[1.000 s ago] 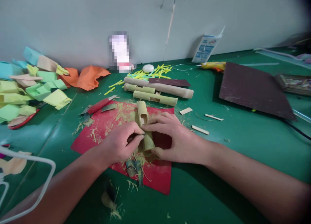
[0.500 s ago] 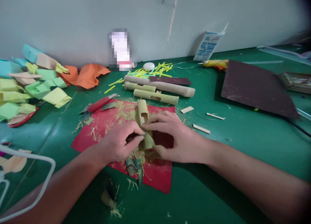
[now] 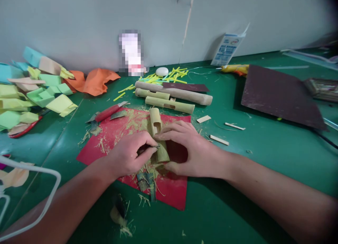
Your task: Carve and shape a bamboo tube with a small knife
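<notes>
A short bamboo tube [image 3: 162, 153] with a rectangular opening cut in its upper part lies lengthwise on a red sheet [image 3: 176, 193]. My right hand [image 3: 192, 148] curves around its right side, fingertips on the tube just below the opening and thumb by its near end. From the left, my left hand [image 3: 134, 152] pinches a small, thin, dark piece [image 3: 157, 146] between thumb and forefinger, its tip against the bamboo. Most of that piece is hidden by the fingers, so its kind is unclear. Shavings and fine dust cover the sheet around the tube.
A red-handled knife [image 3: 107, 113] lies at the sheet's upper left. Behind are more bamboo pieces [image 3: 169, 104], a longer stick [image 3: 185, 94] and yellow strips [image 3: 178, 74]. Folded coloured papers [image 3: 43, 92] pile up left; a dark brown sheet [image 3: 277, 96] lies right. A white wire frame [image 3: 56, 180] stands near left.
My right thumb has shifted slightly left beneath the tube's near end. Loose fibres seen there before no longer show. My left hand has barely moved.
</notes>
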Action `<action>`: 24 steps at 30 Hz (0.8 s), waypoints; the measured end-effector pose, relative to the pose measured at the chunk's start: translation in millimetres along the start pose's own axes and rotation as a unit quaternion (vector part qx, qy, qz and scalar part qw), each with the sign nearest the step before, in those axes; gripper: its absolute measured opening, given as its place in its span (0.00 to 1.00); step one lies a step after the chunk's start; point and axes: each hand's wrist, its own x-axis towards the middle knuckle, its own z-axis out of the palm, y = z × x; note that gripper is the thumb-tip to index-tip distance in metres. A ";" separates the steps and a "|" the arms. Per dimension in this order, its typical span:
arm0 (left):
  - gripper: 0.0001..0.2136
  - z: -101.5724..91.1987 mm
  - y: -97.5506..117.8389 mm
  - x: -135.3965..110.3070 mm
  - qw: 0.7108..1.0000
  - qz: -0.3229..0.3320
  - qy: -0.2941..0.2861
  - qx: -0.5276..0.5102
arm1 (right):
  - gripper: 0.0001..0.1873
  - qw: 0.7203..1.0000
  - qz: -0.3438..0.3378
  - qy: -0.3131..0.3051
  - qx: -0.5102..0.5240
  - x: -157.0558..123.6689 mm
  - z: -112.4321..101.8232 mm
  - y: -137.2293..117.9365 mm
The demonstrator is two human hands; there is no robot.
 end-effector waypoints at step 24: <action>0.04 -0.7 1.9 1.1 1.000 -0.010 0.001 -0.001 | 0.28 1.000 -0.002 -0.004 -0.018 -0.5 -0.7 -0.3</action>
